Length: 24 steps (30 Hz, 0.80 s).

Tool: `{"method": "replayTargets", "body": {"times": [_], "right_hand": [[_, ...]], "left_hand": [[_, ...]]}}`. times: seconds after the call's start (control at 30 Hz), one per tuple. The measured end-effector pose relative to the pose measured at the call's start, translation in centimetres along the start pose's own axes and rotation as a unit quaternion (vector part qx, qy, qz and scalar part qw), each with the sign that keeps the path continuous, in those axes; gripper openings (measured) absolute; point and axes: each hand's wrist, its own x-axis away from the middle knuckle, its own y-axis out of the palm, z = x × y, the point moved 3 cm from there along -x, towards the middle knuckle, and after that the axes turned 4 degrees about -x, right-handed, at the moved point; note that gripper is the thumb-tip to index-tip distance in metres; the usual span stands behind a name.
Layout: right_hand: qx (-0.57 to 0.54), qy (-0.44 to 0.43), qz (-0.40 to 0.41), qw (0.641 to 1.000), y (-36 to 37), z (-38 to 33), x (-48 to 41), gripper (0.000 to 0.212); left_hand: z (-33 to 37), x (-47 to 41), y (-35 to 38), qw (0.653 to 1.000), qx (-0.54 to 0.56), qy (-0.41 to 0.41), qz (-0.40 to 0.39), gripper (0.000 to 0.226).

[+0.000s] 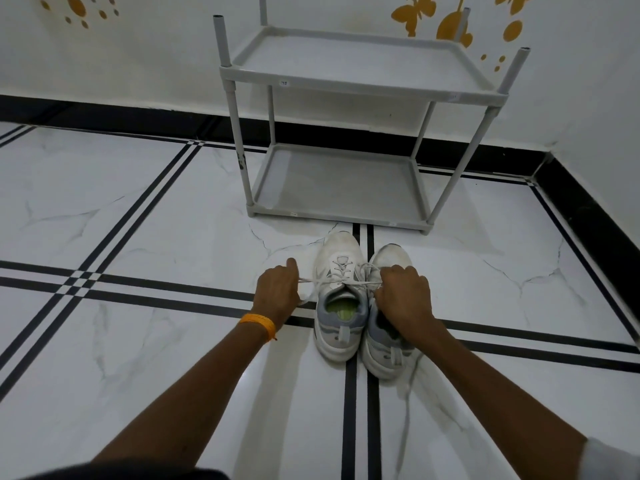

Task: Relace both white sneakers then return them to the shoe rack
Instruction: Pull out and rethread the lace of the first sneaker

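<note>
Two white sneakers point(341, 292) stand side by side on the tiled floor point(156, 209), toes toward the bare grey shoe rack point(346, 188). Left hand point(277, 289) and right hand point(403, 296) each pinch the left sneaker's lace point(332, 280), pulling it sideways.

Looks like a home: marble-look floor point(138, 209) with black inlay lines, white wall point(156, 57) with orange butterfly decals point(414, 13), grey shoe rack point(349, 133) against black skirting point(104, 114).
</note>
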Motion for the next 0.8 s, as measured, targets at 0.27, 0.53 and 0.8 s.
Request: {"method": "replayTargets", "body": {"times": [0.27, 0.53, 0.8], "right_hand": [[0.083, -0.042, -0.018, 0.996, 0.1, 0.1, 0.5, 0.017], [-0.032, -0.040, 0.022, 0.998, 0.2, 0.6, 0.2, 0.023], [0.087, -0.098, -0.056, 0.990, 0.5, 0.3, 0.5, 0.025]], "left_hand": [[0.1, 0.1, -0.1, 1.000, -0.015, -0.012, -0.016, 0.026], [0.5, 0.1, 0.9, 0.998, -0.039, 0.029, -0.026, 0.014], [1.0, -1.9, 0.6, 0.983, -0.167, 0.063, -0.049, 0.024]]}}
